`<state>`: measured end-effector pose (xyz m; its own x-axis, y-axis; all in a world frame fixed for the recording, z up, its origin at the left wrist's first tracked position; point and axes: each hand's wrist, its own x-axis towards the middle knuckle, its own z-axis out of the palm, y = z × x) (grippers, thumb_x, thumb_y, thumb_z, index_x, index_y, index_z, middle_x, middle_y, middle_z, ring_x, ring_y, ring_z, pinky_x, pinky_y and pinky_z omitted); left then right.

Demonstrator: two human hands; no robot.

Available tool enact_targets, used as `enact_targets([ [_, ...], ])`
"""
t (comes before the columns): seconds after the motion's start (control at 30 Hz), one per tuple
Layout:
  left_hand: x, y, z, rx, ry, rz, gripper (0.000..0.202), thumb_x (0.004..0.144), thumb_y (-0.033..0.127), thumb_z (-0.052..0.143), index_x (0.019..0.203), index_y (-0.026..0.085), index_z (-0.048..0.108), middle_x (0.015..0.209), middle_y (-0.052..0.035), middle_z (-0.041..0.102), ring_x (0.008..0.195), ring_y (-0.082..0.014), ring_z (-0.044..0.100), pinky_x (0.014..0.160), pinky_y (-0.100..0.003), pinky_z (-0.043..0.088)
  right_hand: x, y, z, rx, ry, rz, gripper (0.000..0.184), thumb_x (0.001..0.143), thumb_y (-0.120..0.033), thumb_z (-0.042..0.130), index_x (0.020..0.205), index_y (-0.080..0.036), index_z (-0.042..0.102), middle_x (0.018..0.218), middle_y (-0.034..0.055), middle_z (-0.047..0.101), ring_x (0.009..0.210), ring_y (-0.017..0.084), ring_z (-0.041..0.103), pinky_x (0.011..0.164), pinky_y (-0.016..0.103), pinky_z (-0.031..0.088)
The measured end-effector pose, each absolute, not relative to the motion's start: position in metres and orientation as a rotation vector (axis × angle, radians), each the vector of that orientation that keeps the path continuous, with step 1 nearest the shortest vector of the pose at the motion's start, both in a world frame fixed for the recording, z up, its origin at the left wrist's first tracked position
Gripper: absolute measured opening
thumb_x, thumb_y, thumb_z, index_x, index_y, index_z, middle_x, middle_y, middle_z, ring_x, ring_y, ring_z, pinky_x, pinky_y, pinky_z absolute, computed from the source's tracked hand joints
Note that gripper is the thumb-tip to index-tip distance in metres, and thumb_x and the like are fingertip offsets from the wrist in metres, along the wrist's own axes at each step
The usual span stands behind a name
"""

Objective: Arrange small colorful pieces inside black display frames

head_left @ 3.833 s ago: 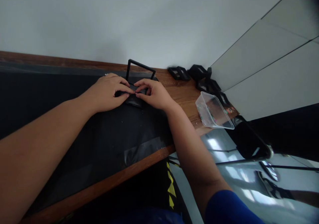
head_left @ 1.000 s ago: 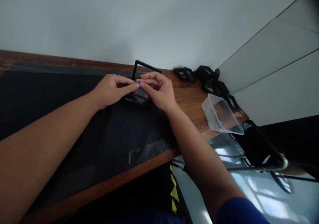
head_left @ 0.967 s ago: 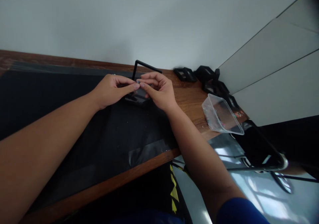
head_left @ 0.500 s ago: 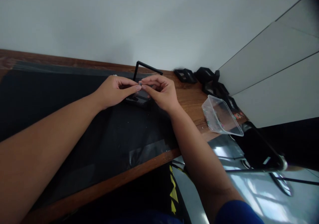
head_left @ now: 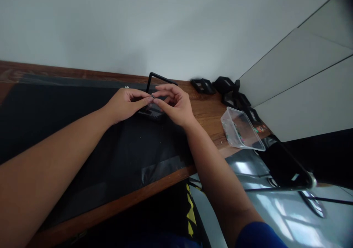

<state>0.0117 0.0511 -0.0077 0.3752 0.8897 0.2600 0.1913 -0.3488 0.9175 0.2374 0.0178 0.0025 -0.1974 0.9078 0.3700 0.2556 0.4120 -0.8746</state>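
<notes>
My left hand (head_left: 125, 103) pinches a tiny dark piece (head_left: 152, 96) between thumb and forefinger; its kind is too small to make out. The thumb and forefinger of my right hand (head_left: 176, 104) meet at the same spot, while its other fingers curl loosely above. Just behind and below my fingertips is a black box-like case (head_left: 151, 115) with a thin black frame (head_left: 162, 78) standing up at its back. Both hands partly cover the case. A black mat (head_left: 116, 156) lies beneath them.
To the right, a clear plastic tub (head_left: 239, 130) with small bits inside sits at the table edge. Several black frame-like cases (head_left: 204, 86) stand along the wall. Small colourful pieces (head_left: 260, 129) lie behind the tub. A dark chair (head_left: 286, 163) is at the right.
My fingertips have shifted slightly left and down in the view. The right fingers have spread a little, and the whole view has moved slightly.
</notes>
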Motion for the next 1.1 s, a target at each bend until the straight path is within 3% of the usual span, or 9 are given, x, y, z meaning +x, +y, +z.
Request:
enact_targets([
  [0.17,0.011,0.049,-0.006,1.79,1.0,1.037,0.064,0.08,0.087,0.087,0.099,0.026,0.096,0.1,-0.0086,0.091,0.096,-0.0303,0.084,0.09,-0.039,0.067,0.232,0.018,0.001,-1.051,-1.676,0.862,0.058,0.094,-0.059,0.092,0.135,-0.024,0.074,0.126,0.0086,0.085,0.07,0.01,0.064,0.065,0.027,0.059],
  [0.33,0.014,0.047,-0.006,1.793,1.009,1.004,0.066,0.077,0.091,0.086,0.093,0.028,0.095,0.097,-0.0081,0.091,0.094,-0.0317,0.084,0.091,-0.043,0.069,0.226,0.019,0.001,-1.087,-1.639,0.91,0.055,0.09,-0.054,0.097,0.131,-0.024,0.077,0.117,0.0043,0.083,0.064,0.007,0.055,0.059,0.025,0.053],
  [0.43,0.009,0.05,-0.006,1.828,0.985,0.974,0.067,0.076,0.087,0.088,0.106,0.027,0.095,0.108,-0.0095,0.091,0.103,-0.0342,0.084,0.101,-0.048,0.068,0.23,0.02,0.002,-1.076,-1.648,0.888,0.051,0.092,-0.049,0.095,0.133,-0.024,0.079,0.116,0.0042,0.082,0.065,0.008,0.055,0.059,0.025,0.052],
  [0.57,-0.01,0.06,-0.006,2.005,0.996,0.901,0.076,0.067,0.081,0.097,0.124,0.03,0.093,0.133,-0.0098,0.088,0.128,-0.0402,0.079,0.121,-0.055,0.059,0.242,0.023,0.005,-1.11,-1.701,0.8,0.038,0.092,-0.042,0.092,0.123,-0.022,0.083,0.108,0.0036,0.084,0.065,0.01,0.053,0.061,0.027,0.05],
  [0.67,-0.023,0.069,-0.009,2.157,1.019,0.817,0.072,0.07,0.083,0.093,0.12,0.031,0.094,0.141,-0.0103,0.086,0.14,-0.0428,0.073,0.13,-0.058,0.051,0.246,0.021,0.008,-1.209,-1.838,0.726,0.022,0.094,-0.028,0.087,0.115,-0.02,0.086,0.101,0.0031,0.085,0.065,0.01,0.054,0.066,0.028,0.049],
  [0.77,-0.026,0.072,-0.014,2.266,1.071,0.766,0.065,0.078,0.085,0.085,0.117,0.033,0.095,0.145,-0.0092,0.084,0.145,-0.0437,0.069,0.134,-0.062,0.045,0.245,0.016,0.014,-1.346,-1.967,0.626,0.022,0.095,-0.019,0.082,0.117,-0.021,0.087,0.102,0.0026,0.087,0.066,0.012,0.059,0.07,0.03,0.049],
  [0.97,-0.011,0.063,-0.012,2.37,1.216,0.662,0.057,0.088,0.075,0.081,0.134,0.042,0.091,0.163,-0.0034,0.074,0.16,-0.0456,0.053,0.139,-0.067,0.033,0.236,0.006,0.022,-1.511,-2.107,0.418,0.031,0.094,-0.015,0.08,0.123,-0.025,0.086,0.102,0.0012,0.088,0.081,0.018,0.071,0.075,0.031,0.048],
  [1.1,-0.005,0.06,-0.009,2.381,1.212,0.611,0.044,0.095,0.071,0.075,0.123,0.043,0.094,0.165,-0.0036,0.072,0.162,-0.0467,0.05,0.138,-0.068,0.033,0.238,0.005,0.019,-1.44,-2.096,0.564,0.031,0.093,-0.02,0.084,0.124,-0.023,0.085,0.103,0.0016,0.088,0.078,0.016,0.069,0.073,0.029,0.048],
])
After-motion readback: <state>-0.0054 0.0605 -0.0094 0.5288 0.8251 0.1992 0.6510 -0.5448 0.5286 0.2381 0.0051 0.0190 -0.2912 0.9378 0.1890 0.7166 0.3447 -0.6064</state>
